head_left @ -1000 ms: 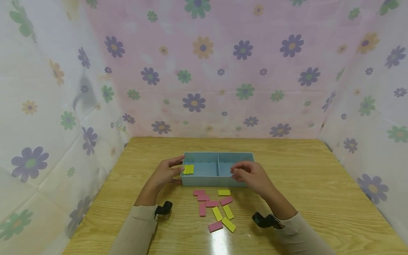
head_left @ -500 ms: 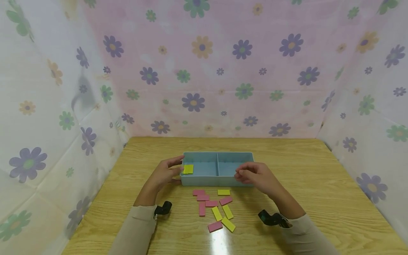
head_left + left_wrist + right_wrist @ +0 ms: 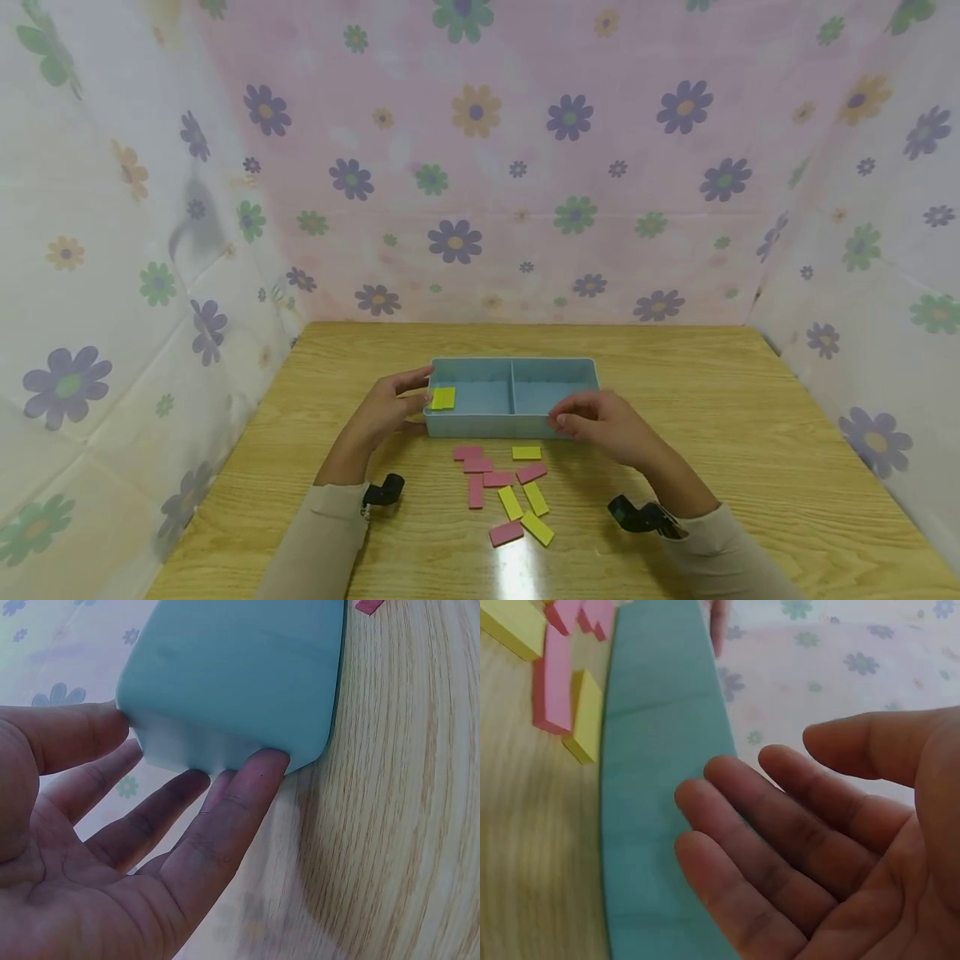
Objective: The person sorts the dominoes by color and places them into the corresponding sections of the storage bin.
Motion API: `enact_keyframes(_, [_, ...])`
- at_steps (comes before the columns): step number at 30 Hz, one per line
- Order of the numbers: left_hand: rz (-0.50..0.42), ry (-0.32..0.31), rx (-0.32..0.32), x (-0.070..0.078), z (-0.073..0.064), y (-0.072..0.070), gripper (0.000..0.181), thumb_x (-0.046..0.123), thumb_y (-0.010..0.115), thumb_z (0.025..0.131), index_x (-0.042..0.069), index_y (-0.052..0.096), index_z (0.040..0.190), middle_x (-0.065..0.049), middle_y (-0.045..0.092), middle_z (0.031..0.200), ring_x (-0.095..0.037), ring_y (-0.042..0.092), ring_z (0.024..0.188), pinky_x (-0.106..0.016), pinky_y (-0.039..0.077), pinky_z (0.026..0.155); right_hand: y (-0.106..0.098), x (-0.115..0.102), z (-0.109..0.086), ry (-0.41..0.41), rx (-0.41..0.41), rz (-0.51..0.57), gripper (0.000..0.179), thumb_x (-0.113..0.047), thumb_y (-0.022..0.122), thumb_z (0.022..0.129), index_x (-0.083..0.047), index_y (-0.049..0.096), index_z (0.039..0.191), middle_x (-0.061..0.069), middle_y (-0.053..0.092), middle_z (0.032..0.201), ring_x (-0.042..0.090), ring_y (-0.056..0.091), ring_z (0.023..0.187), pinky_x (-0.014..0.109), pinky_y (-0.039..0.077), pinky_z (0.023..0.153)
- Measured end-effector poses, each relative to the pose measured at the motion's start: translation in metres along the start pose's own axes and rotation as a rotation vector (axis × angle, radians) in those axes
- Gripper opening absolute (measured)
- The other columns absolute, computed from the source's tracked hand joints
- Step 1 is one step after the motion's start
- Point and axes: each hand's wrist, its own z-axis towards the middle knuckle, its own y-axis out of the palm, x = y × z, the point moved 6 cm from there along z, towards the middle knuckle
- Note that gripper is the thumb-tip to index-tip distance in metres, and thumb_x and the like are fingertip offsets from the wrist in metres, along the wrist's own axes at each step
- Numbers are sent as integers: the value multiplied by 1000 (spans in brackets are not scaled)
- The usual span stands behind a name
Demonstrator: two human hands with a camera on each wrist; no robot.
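Observation:
A light blue two-compartment box stands on the table, with a yellow piece or pieces at the left end of its left compartment. Against the box's left end rests my left hand; the left wrist view shows its fingertips touching the end wall, fingers fairly straight. My right hand is by the near wall at the box's right side, holding nothing. Its loosely bent fingers and thumb stand apart in the right wrist view. Pink blocks and yellow blocks, flat and oblong, lie scattered before the box.
The wooden table extends on both sides of the box and behind it. Flower-printed cloth hangs at the back and sides. The box's divider separates its left and right compartments.
My right hand has drawn back from over the right compartment, toward me and slightly right, then lowered to the near wall. The left hand, box and blocks have stayed in place.

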Motion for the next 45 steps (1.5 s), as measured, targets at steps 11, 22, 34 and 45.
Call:
enact_keyframes(11, [6,2,0,0,0,1,60,12,63,104,19,43,160,-19,39,163,-42,51,139,-52,62,87,35,-2,5,-58,-119,-128,27,-23,62,105,-10,74,126,5,74,124,22,68,118,36,57,95])
enact_keyframes(22, [-4,-6,13,-3,0,-1,60,12,63,104,19,44,159,-19,40,161,-42,56,134,-52,62,86,42,2,4,-30,-139,-220,29,-20,55,108,-11,72,129,0,73,126,21,66,121,38,57,95])
enact_keyframes(34, [-14,-4,6,-3,0,-1,60,14,65,103,22,45,158,-17,41,162,-42,55,135,-53,62,87,23,-2,-8,-31,-148,-327,27,-20,55,108,-10,73,125,0,74,120,19,68,111,35,58,89])
enact_keyframes(45, [-13,0,8,-2,-1,-1,59,12,65,103,21,45,158,-17,41,161,-42,54,136,-54,62,88,7,4,-15,4,-156,-318,25,-22,58,107,-10,75,122,0,76,112,12,67,101,29,56,81])
